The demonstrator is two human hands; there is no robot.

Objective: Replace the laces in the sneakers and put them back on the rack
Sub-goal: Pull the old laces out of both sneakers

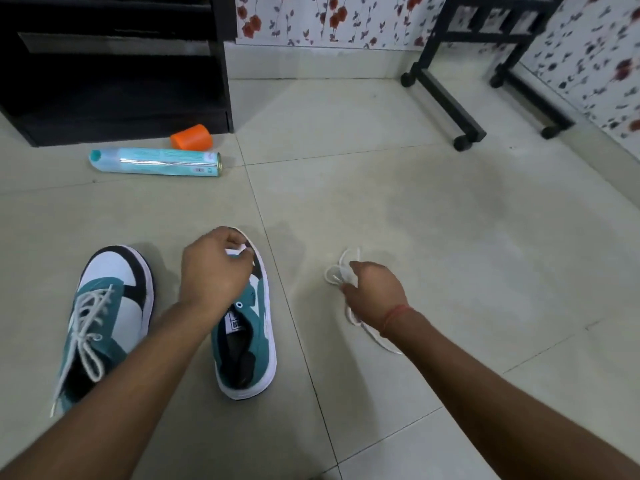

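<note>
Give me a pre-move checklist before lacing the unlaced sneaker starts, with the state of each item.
1. Lace in hand: ok. The right hand grips a bunched white lace.
2. Unlaced sneaker steadied: ok. The left hand rests on its toe, fingers curled.
3. Eyelets empty: ok for the ones in view; those under the left hand, cannot tell.
4. Lace free of knots: cannot tell, it is bunched up.
5. Other sneaker laced: ok, though its lace ends trail loose.
6. Spray can and orange cap out of the way: ok, they lie near the rack.
</note>
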